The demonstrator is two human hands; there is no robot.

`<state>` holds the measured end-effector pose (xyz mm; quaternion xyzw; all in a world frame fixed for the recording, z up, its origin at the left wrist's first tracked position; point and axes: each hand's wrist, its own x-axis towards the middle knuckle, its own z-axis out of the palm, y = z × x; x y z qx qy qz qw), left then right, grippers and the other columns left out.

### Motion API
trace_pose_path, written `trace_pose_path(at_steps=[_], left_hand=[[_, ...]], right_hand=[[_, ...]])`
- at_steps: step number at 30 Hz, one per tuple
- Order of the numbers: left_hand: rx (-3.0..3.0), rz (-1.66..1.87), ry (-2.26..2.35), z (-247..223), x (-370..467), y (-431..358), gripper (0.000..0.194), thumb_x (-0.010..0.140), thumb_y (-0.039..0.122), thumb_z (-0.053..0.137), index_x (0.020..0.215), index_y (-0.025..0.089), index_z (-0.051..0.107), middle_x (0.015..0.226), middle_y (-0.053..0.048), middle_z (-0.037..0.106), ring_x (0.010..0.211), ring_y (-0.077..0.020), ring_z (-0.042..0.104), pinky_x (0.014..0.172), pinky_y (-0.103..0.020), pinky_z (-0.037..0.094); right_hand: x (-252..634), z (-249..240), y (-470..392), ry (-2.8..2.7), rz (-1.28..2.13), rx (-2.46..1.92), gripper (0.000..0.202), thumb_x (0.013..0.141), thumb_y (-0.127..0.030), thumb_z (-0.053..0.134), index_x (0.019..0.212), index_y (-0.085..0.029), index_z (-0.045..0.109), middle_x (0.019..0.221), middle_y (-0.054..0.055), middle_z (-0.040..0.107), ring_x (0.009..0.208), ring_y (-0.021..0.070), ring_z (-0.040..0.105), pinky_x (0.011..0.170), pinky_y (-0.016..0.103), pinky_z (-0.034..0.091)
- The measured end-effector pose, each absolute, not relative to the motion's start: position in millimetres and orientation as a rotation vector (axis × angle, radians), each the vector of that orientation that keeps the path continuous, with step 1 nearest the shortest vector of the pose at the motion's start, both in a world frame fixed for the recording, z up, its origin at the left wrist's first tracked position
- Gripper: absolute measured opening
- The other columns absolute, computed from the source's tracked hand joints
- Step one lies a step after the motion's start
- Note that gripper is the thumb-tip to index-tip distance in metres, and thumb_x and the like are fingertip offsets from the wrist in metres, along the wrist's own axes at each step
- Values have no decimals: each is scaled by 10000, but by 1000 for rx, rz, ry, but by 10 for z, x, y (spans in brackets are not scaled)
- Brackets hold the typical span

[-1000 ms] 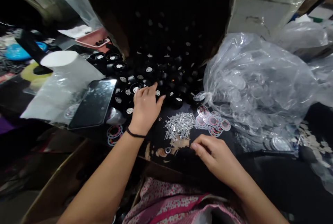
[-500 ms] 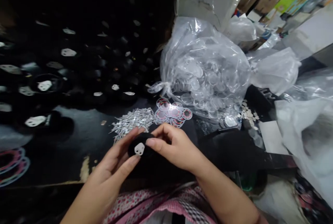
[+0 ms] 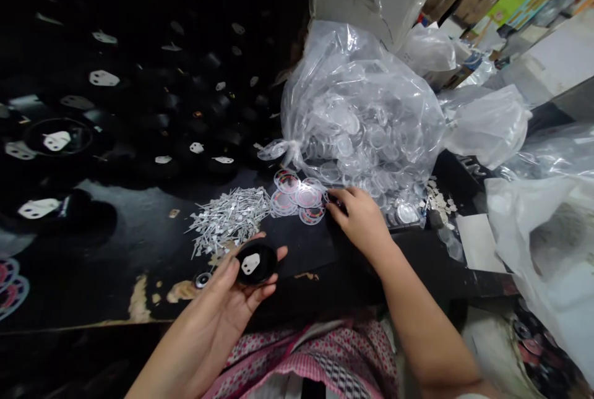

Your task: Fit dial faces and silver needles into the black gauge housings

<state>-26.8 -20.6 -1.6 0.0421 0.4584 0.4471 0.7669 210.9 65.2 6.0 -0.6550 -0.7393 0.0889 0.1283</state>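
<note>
My left hand (image 3: 232, 306) is closed round a round black plastic case (image 3: 266, 263), holding it tilted towards me above the table's front edge. A small white plate (image 3: 250, 263) with dark holes sits in the middle of that case. Further right, my right hand (image 3: 359, 219) pinches at the right edge of a pile of printed dial discs (image 3: 306, 197), thumb and forefinger on one disc that they mostly cover. Left of the discs lies a heap of thin silvery metal pins (image 3: 229, 216), just beyond my left hand.
A tied clear bag of transparent round covers (image 3: 362, 133) stands behind the discs. Many black cases with white plates (image 3: 39, 208) are piled at left. More printed discs (image 3: 12, 291) lie near the left edge. A white card (image 3: 480, 243) and plastic bags are on the right.
My right hand has let go of the black case and moved right to the printed discs. The left hand now holds the case alone, turned palm up. The view has shifted slightly.
</note>
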Motion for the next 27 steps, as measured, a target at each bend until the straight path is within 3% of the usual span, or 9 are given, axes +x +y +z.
trace_pose_path(at_steps=[3, 9, 14, 17, 20, 27], left_hand=[[45, 993, 987, 9, -254, -172, 331, 944, 344, 617, 1250, 249, 702, 1198, -125, 759, 930, -188, 754, 760, -234, 621], [-61, 1145, 892, 123, -215, -75, 330, 959, 459, 548, 1143, 258, 734, 1174, -95, 770, 1166, -285, 683, 928, -445, 601], [11, 1241, 973, 121, -194, -179, 265, 928, 364, 631, 1114, 213, 744, 1191, -68, 763, 1147, -254, 691, 997, -398, 565], [96, 1254, 998, 106, -200, -195, 276, 916, 379, 653, 1123, 218, 741, 1195, -75, 757, 1184, -268, 669, 1037, -430, 537], [169, 1241, 1002, 99, -193, -145, 259, 912, 389, 661, 1095, 229, 748, 1219, -67, 746, 1255, -275, 619, 1052, -433, 526], [216, 1106, 1030, 47, -98, -185, 255, 861, 368, 728, 1103, 297, 766, 1320, -28, 701, 1306, -293, 577, 1000, -385, 564]], right_hand=[[2041, 110, 553, -2104, 207, -1843, 215, 987, -238, 544, 1086, -187, 727, 988, 98, 724, 968, 236, 674, 920, 364, 506], [1633, 191, 244, -2214, 484, -1229, 239, 1022, -278, 508, 1055, -184, 725, 870, 45, 755, 765, 158, 680, 771, 294, 519], [1447, 221, 213, -1822, 918, -1310, 92, 928, -267, 650, 961, -204, 707, 936, 20, 754, 863, 147, 696, 793, 269, 539], [1457, 247, 222, -1616, 1057, -1413, 178, 912, -182, 601, 1074, -208, 671, 962, 14, 731, 842, 132, 674, 767, 262, 536], [1480, 291, 199, -1530, 1118, -1463, 243, 909, -211, 610, 1147, -220, 659, 969, 19, 721, 829, 143, 663, 736, 273, 527], [1332, 378, 163, -1709, 1027, -1419, 113, 922, -163, 614, 979, -228, 687, 934, -1, 680, 855, 133, 624, 790, 271, 490]])
